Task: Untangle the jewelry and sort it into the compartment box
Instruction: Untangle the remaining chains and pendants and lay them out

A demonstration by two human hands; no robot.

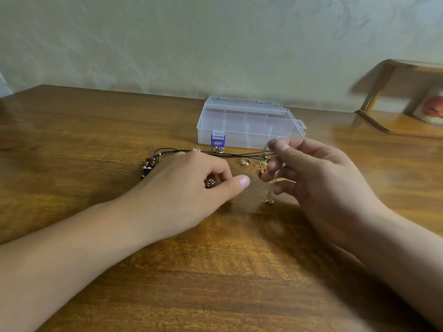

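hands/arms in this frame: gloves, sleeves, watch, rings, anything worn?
Nothing worn that shows. The left hand and right hand are bare, with no gloves and no rings visible on the fingers in view. Both forearms are bare to the frame edge, with no sleeve, watch or bracelet. Nails look short and unpainted. The right hand is motion-blurred, so a thin ring there could be missed.

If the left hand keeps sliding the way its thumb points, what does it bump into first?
Probably the right hand. The left hand has its thumb aimed right, across a small bare gap of table, toward the other hand's curled fingers. Depth is hard to judge.
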